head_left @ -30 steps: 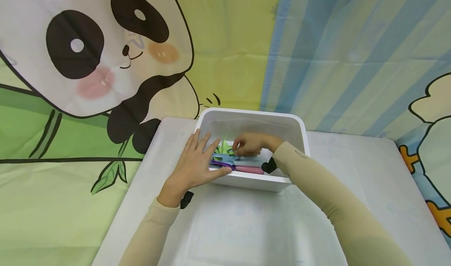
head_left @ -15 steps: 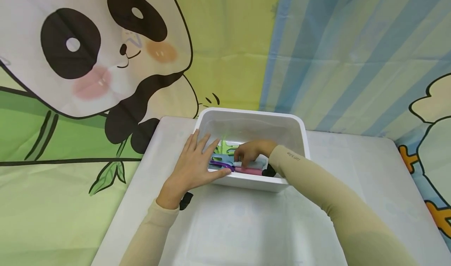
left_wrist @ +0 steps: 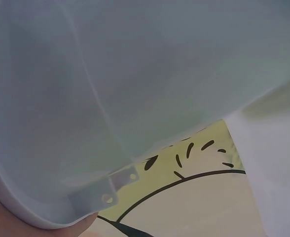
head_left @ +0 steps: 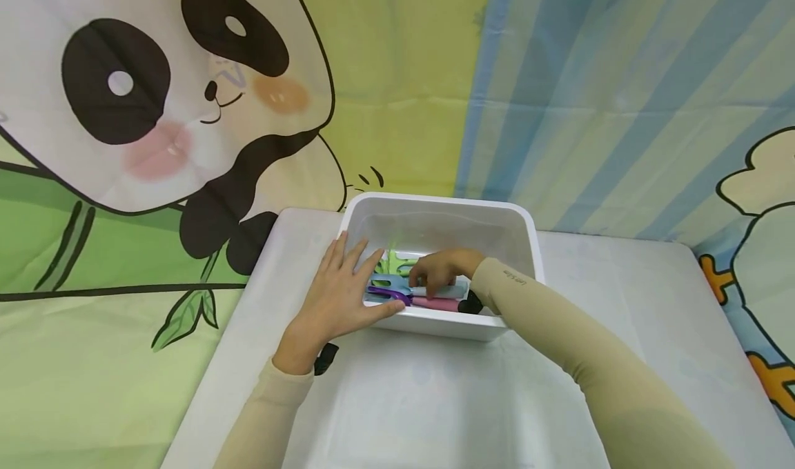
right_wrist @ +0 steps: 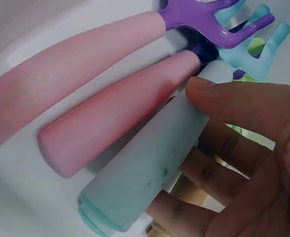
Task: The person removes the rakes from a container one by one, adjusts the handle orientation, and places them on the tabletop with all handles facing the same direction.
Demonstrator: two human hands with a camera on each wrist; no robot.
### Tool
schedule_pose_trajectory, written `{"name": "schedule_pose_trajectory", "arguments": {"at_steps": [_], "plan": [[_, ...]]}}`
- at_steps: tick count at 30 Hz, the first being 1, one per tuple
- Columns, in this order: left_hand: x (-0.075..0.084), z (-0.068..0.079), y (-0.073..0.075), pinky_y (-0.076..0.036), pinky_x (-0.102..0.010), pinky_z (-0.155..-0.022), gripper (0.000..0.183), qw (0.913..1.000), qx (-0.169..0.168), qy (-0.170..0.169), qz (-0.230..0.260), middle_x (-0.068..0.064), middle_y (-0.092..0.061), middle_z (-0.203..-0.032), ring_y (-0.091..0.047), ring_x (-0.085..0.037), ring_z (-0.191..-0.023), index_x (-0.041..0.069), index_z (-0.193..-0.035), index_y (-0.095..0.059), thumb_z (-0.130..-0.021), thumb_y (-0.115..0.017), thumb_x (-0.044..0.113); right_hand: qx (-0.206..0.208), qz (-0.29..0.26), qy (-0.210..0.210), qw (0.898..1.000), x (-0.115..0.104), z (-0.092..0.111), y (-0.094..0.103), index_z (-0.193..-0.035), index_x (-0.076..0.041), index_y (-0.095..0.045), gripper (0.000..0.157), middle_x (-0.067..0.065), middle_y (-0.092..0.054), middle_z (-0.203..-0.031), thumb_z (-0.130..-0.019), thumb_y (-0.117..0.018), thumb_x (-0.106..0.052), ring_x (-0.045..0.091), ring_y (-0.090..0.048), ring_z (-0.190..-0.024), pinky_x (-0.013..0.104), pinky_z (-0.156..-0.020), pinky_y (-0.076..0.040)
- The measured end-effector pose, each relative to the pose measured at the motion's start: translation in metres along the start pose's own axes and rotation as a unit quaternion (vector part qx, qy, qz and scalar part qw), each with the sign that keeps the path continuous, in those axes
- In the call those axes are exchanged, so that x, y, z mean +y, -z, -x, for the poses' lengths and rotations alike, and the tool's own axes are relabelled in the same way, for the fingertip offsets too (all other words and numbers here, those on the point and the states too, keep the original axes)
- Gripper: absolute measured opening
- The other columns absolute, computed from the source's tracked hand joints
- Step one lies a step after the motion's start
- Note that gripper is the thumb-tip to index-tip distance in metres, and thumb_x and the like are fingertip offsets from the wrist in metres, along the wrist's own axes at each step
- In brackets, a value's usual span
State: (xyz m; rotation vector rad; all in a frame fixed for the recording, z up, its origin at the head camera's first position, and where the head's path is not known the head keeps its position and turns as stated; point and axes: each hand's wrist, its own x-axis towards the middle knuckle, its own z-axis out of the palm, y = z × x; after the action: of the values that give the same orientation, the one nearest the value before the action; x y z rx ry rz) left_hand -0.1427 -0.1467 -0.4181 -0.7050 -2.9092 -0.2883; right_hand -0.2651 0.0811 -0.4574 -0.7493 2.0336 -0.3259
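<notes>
My right hand (head_left: 437, 269) is inside a white plastic bin (head_left: 444, 327), at a small hand fork (right_wrist: 155, 153) with a pale blue-green handle and light blue prongs. In the right wrist view the thumb lies on top of this handle, with fingers curled beneath it. Alongside lie a purple fork with a pink handle (right_wrist: 76, 64) and a second pink handle (right_wrist: 120, 113). Behind the blue fork sits a light green tool (head_left: 393, 263), partly hidden. My left hand (head_left: 337, 293) rests on the bin's left front corner, fingers spread and thumb along the front rim.
The bin stands on a white-covered table (head_left: 422, 400), close to the back edge. Behind it hangs a printed cloth (head_left: 404, 110) with a panda and blue stripes. Black straps (head_left: 325, 358) show at the wrists.
My right hand has moved toward the near side of the bin, from beside the green tool onto the blue fork's handle. The left hand keeps its place on the rim.
</notes>
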Motion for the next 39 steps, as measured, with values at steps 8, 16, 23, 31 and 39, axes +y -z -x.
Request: {"name": "schedule_pose_trajectory", "arguments": {"at_steps": [8,16,23,31,39], "plan": [[0.0,0.004,0.001,-0.005,-0.054,-0.12,0.103,0.9999,0.007,-0.001,0.007,-0.021,-0.035,-0.156,-0.006,-0.045,-0.149,0.012,-0.151,-0.046,-0.081,-0.041,0.088,-0.008,-0.014,-0.016,1.0,-0.004,0.004,0.001,-0.128,-0.02,-0.06,0.038,0.004,-0.055,-0.121,-0.093,-0.066,-0.005,0.024,-0.054,-0.104,0.047,-0.079,-0.055],[0.001,0.002,-0.001,-0.002,-0.052,-0.12,0.103,1.0,-0.001,0.002,0.008,-0.02,-0.036,-0.156,-0.003,-0.044,-0.15,0.013,-0.152,-0.044,-0.081,-0.038,0.088,0.011,-0.021,-0.008,1.0,-0.004,0.012,0.008,-0.128,-0.017,-0.06,0.04,0.007,-0.055,-0.116,-0.091,-0.067,-0.002,0.022,-0.051,-0.096,0.036,-0.067,-0.051],[0.0,-0.001,-0.001,0.0,-0.051,-0.12,0.105,1.0,-0.007,0.0,0.005,-0.02,-0.033,-0.157,-0.002,-0.044,-0.15,0.014,-0.153,-0.042,-0.081,-0.035,0.089,0.02,-0.046,-0.004,0.999,-0.001,0.018,0.016,-0.131,-0.013,-0.058,0.044,0.014,-0.052,-0.12,-0.09,-0.063,0.004,0.023,-0.049,-0.095,0.031,-0.061,-0.042],[0.0,-0.001,0.001,-0.001,-0.051,-0.12,0.106,1.0,-0.004,0.002,0.001,-0.02,-0.033,-0.157,-0.003,-0.044,-0.15,0.014,-0.153,-0.043,-0.08,-0.035,0.09,0.012,-0.076,-0.04,0.996,-0.003,0.032,0.024,-0.138,-0.016,-0.052,0.045,0.016,-0.045,-0.143,-0.096,-0.06,-0.002,0.032,-0.05,-0.119,0.059,-0.093,-0.049],[0.0,-0.002,0.001,-0.005,-0.054,-0.12,0.105,1.0,0.0,0.004,0.0,-0.019,-0.033,-0.158,-0.005,-0.044,-0.149,0.014,-0.153,-0.043,-0.08,-0.037,0.09,0.02,-0.093,-0.042,0.995,-0.002,0.054,0.033,-0.14,-0.016,-0.05,0.046,0.017,-0.047,-0.14,-0.096,-0.061,-0.006,0.032,-0.053,-0.118,0.059,-0.091,-0.05]]}}
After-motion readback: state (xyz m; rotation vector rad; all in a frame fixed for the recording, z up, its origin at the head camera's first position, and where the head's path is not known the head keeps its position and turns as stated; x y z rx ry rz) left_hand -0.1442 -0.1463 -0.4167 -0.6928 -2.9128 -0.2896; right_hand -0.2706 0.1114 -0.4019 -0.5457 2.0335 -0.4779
